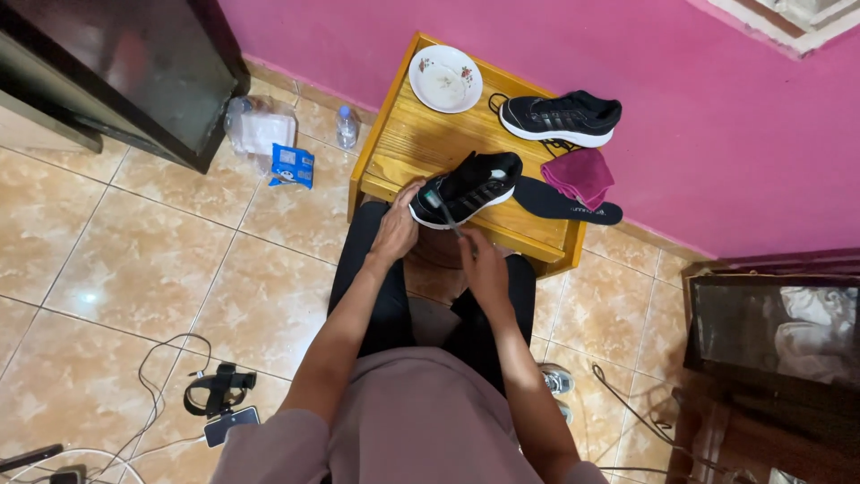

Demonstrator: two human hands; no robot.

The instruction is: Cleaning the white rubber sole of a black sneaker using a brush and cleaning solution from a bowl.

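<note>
The black sneaker (468, 187) sits at the near edge of the small wooden table (421, 143), just ahead of the seated person's knees, its long axis slanting from the toe at the near left to the heel at the far right. The left hand (398, 226) is the nearer one: it wraps around the toe end and steadies the shoe. The right hand (482, 262) sits a little below and to the right, closed around the handle of a thin brush (441, 206) whose head reaches up and left onto the toe. The shoe is black with a white sole, laceless, its mouth open. Its mate (561, 117) stands farther back, with a dark insole (564, 203) and a magenta cloth (580, 173) beside it, and a flowered white plate (445, 79) at the far edge.
</note>
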